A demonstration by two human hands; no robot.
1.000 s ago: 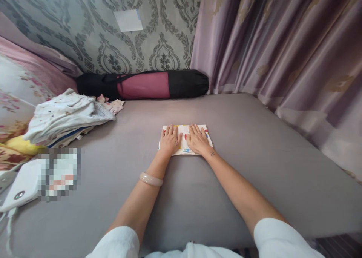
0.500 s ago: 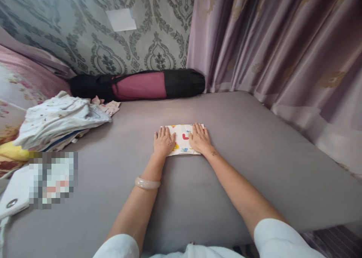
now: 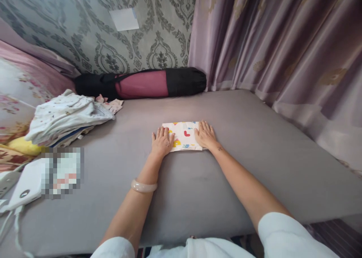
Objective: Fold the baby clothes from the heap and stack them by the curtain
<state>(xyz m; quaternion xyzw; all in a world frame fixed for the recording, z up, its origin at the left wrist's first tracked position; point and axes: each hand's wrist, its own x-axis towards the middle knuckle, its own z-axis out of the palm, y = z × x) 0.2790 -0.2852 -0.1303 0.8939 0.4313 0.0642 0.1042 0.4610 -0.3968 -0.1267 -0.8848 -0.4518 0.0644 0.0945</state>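
Observation:
A folded white cloth point(image 3: 184, 140) with red, yellow and blue prints lies flat on the grey bed sheet point(image 3: 186, 190). My left hand point(image 3: 163, 141) rests palm down at its left edge, fingers stretched forward and partly on the fabric. Over the cloth's right edge lies my right hand point(image 3: 205, 134), also flat, with the fingers extended. Neither hand grips anything. Both hands hide the side edges of the cloth; its printed middle shows between them.
A pile of clothes point(image 3: 70, 116) lies to the left. Nearer me are a white device with a cable point(image 3: 32, 180) and a blurred-out item point(image 3: 66, 173). A black and maroon long bag point(image 3: 143, 83) lies along the wall, and purple curtains point(image 3: 271, 43) hang at right.
My hands have moved apart toward the cloth's side edges, baring more of its printed middle. The view has shifted slightly.

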